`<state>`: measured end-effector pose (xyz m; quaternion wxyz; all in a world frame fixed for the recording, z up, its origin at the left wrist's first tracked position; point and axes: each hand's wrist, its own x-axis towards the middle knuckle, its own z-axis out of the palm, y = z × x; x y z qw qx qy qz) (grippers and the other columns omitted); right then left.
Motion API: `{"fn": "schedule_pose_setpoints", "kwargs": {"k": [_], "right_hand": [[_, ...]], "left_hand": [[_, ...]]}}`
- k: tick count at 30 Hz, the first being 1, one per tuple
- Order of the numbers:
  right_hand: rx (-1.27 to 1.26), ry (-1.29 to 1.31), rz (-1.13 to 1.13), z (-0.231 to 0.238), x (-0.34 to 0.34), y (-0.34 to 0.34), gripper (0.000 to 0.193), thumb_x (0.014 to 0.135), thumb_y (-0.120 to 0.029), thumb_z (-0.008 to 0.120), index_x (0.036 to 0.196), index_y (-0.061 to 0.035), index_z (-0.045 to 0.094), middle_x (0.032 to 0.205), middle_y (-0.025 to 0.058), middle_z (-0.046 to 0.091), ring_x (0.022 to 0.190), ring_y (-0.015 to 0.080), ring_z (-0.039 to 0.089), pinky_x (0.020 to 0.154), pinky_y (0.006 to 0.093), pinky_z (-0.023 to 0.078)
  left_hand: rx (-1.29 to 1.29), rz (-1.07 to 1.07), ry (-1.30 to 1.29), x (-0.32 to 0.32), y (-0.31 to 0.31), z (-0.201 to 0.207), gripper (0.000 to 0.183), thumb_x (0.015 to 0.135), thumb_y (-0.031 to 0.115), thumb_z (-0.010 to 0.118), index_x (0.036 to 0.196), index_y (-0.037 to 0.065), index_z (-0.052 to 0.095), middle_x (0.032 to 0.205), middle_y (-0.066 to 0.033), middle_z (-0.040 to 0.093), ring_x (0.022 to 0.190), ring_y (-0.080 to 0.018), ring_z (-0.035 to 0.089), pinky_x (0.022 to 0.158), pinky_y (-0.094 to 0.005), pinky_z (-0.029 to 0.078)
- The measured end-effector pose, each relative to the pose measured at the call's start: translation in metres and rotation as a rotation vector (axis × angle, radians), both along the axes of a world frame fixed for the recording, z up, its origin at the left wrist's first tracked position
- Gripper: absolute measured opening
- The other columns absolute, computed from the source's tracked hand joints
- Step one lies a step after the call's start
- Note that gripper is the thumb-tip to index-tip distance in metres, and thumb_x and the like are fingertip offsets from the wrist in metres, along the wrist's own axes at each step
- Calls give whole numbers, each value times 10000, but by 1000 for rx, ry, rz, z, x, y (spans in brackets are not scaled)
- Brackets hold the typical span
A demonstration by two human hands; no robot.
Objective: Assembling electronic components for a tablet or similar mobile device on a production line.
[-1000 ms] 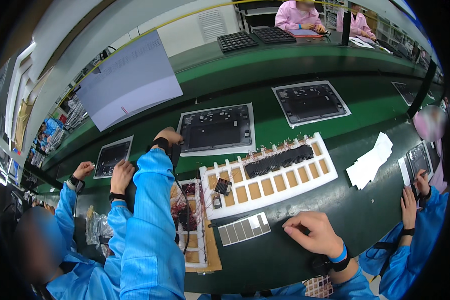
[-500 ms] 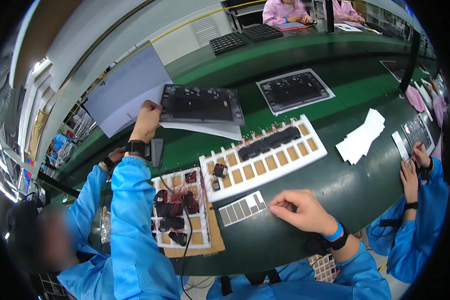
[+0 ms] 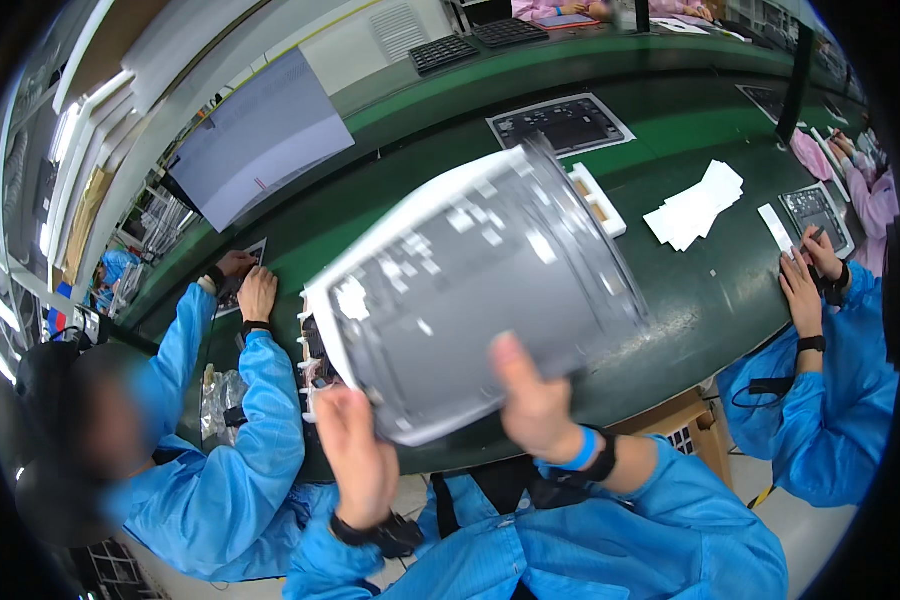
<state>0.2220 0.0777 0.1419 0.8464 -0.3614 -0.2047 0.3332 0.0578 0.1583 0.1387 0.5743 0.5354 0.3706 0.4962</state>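
Note:
A dark, tablet-sized panel (image 3: pixel 470 290) with several pale patches hangs tilted over the bench in front of me, smeared by motion. White sheeting (image 3: pixel 420 205) shows along its far edge and left side. My left hand (image 3: pixel 358 455) is closed on the panel's near left corner. My right hand (image 3: pixel 538 405) grips the near edge, thumb on top and fingers hidden below. Beneath the panel, most of the white foam tray (image 3: pixel 610 215) is covered, with only its right end showing. A second tray with dark wired parts (image 3: pixel 312 345) peeks out at the left.
Another dark panel (image 3: pixel 560 122) lies on a white sheet at the back. White cards (image 3: pixel 698 208) are fanned out on the green bench (image 3: pixel 660 330) to the right. Co-workers in blue work on both sides, their hands (image 3: pixel 255 290) (image 3: pixel 805 275) close to the bench.
The panel has come from the back left toward me, over the foam tray. My left hand has drawn back with it. My right hand has left the grey label strip and taken the panel's near edge.

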Motion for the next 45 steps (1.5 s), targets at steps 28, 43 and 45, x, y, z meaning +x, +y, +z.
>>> {"fn": "schedule_pose_setpoints", "kwargs": {"k": [28,43,45], "right_hand": [[-766,-399,51,-79,136,-103,505,998,-118,643,1428,50,436,1269,135,646,1126,196,629,987,337,506],[-676,-1928,222,7,136,-1,393,820,-185,787,1147,-29,633,1175,135,629,1102,338,618,923,426,530],[-572,-1981,315,-3,129,26,383,821,-192,788,1135,-38,632,1181,131,626,1117,329,615,934,420,526]], "left_hand": [[1008,-530,1099,47,42,-72,525,936,333,703,1360,44,597,1483,-156,514,1406,-387,437,1173,-529,354],[1088,-469,1230,12,43,-74,504,843,42,601,1344,-9,586,1452,-199,525,1375,-347,487,1205,-503,324],[1086,-438,1228,9,42,-74,501,838,49,613,1336,-3,595,1445,-190,534,1360,-337,503,1200,-499,332]]}}
